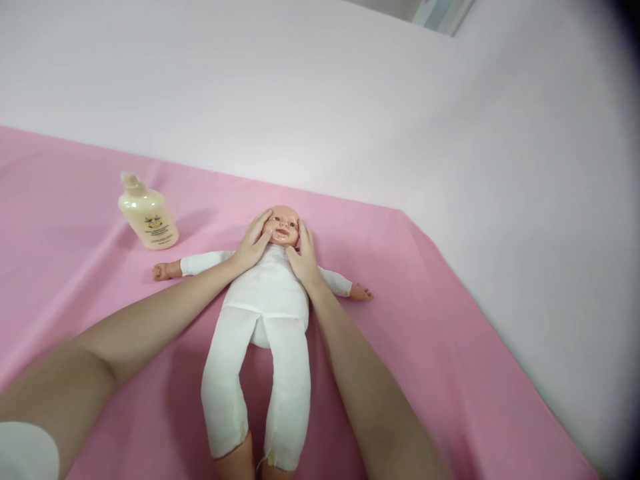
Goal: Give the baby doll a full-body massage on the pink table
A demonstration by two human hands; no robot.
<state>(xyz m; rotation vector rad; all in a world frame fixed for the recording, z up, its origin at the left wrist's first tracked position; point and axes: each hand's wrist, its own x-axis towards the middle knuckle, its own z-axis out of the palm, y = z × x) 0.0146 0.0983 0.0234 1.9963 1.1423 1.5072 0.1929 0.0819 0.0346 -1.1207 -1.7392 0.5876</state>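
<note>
A baby doll in a white cloth suit lies on its back on a pink sheet, head away from me, arms spread sideways. My left hand rests against the left side of the doll's head, fingers on its cheek. My right hand touches the right side of the head and the neck. Both hands cup the head without lifting it. Neither hand holds a separate object.
A cream-coloured lotion bottle with a pump top stands on the sheet to the left of the doll. The sheet's right edge runs diagonally against a pale wall.
</note>
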